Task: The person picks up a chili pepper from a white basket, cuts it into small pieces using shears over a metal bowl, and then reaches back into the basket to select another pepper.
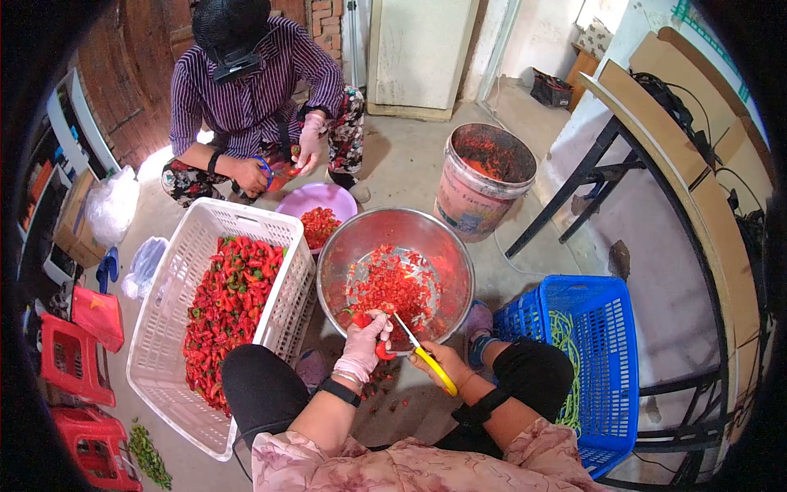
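My left hand (363, 346), in a pale thin glove, is closed on red peppers (360, 318) at the near rim of a steel bowl (330, 275). My bare right hand (447, 366) grips yellow-handled scissors (437, 371), whose blades point up and left, close to the gloved fingers. Chopped red pepper pieces (385, 279) cover part of the bowl's bottom. To the left, a white crate (156, 328) holds many red peppers (229, 303), some of them partly green.
Opposite crouches a person (246, 107) with blue-handled scissors over a pink basin (332, 197). A stained bucket (475, 201) stands behind the bowl. At right are a blue crate (611, 369) and a table (680, 180); at left, red stools (78, 361) and plastic bags (112, 205).
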A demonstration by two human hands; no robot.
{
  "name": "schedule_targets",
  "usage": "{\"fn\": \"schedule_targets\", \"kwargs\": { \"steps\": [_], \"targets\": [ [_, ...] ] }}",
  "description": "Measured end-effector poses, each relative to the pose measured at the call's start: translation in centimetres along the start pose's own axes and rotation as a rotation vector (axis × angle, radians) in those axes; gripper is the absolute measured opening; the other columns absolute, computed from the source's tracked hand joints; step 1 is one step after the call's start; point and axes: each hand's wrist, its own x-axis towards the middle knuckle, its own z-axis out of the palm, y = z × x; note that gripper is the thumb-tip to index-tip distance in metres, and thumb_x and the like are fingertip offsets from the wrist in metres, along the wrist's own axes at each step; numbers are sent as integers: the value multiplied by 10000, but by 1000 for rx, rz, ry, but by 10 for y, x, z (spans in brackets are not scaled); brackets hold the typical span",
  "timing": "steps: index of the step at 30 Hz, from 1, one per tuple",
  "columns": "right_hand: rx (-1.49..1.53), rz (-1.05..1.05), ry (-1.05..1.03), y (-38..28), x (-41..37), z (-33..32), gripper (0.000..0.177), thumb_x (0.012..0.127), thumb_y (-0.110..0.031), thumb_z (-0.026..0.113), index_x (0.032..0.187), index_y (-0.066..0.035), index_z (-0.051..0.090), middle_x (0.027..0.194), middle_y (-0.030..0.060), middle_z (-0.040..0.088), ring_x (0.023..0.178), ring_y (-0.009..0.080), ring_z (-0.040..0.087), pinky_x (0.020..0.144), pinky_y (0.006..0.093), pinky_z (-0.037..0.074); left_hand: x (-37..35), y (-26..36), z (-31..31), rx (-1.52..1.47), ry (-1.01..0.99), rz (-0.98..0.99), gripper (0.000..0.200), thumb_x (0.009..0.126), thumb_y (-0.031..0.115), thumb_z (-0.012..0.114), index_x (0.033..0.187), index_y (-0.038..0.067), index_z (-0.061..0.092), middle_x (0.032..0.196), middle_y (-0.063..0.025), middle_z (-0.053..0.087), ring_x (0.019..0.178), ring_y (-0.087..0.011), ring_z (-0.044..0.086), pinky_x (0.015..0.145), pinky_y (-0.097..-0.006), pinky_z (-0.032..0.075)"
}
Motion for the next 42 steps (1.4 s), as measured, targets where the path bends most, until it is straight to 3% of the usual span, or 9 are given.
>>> {"fn": "schedule_targets", "kwargs": {
  "steps": [7, 9, 12, 19, 24, 28, 33, 36, 42],
  "targets": [
    [187, 65, -55, -2, 2, -7, 259, 854, -289, 541, 998, -75, 517, 676, -50, 454, 557, 45, 405, 508, 191, 358, 4, 5, -9, -364, -177, -187, 92, 846, 151, 514, 888, 70, 501, 692, -34, 495, 571, -151, 460, 457, -274, 387],
    [375, 120, -102, -14, 0, -8, 194, 848, -156, 557, 981, -33, 487, 818, -6, 490, 760, 79, 468, 684, 213, 409, 4, 5, -11, -432, -246, -249, 91, 848, 153, 505, 875, 66, 498, 690, -39, 488, 576, -154, 462, 457, -267, 382],
    [356, -19, -231, -3, 1, -9, 208, 847, -102, 548, 1022, -27, 463, 867, 3, 489, 808, 84, 481, 724, 208, 414, 5, 3, -15, -440, -301, -350, 92, 844, 151, 504, 861, 61, 494, 687, -43, 488, 574, -159, 463, 455, -265, 383],
    [153, -107, -147, 14, 5, -5, 201, 857, -161, 540, 1017, -52, 490, 808, -17, 482, 745, 53, 445, 662, 181, 388, 5, 2, -18, -451, -313, -475, 120, 857, 173, 492, 820, 61, 470, 664, -37, 441, 571, -160, 434, 451, -250, 371],
    [84, 113, -109, 1, 2, -7, 185, 846, -176, 559, 973, -51, 510, 771, -26, 482, 708, 51, 440, 652, 192, 387, 8, -2, -18, -406, -241, -295, 131, 856, 194, 500, 847, 63, 498, 661, -30, 464, 573, -154, 460, 456, -262, 382],
    [190, -40, -70, 15, 5, -6, 228, 856, -190, 541, 1018, -38, 488, 798, -16, 477, 714, 55, 433, 649, 203, 392, 6, 4, -15, -473, -300, -277, 135, 859, 201, 496, 849, 66, 500, 657, -19, 460, 570, -143, 455, 460, -258, 381],
    [-316, -204, 152, 9, 5, -8, 499, 766, -373, 620, 1072, -18, 450, 860, 139, 547, 798, 270, 544, 704, 341, 433, -7, 12, 9, -64, -38, -61, 99, 837, 154, 531, 819, 59, 511, 614, -23, 495, 505, -121, 458, 412, -260, 395],
    [-289, -132, 62, -7, 4, -11, 537, 734, -390, 640, 1070, -15, 455, 896, 186, 549, 879, 335, 533, 734, 387, 430, -9, 8, 13, -3, 2, 2, 75, 823, 121, 550, 793, 60, 518, 598, -28, 520, 473, -111, 465, 377, -251, 397],
    [-349, -94, 105, -11, 2, -9, 505, 734, -322, 666, 1070, -6, 459, 845, 183, 559, 757, 299, 573, 676, 351, 453, -6, 2, 12, 117, 39, 111, 86, 825, 123, 554, 760, 71, 530, 589, -16, 527, 454, -92, 468, 363, -233, 391]
  ]
}}
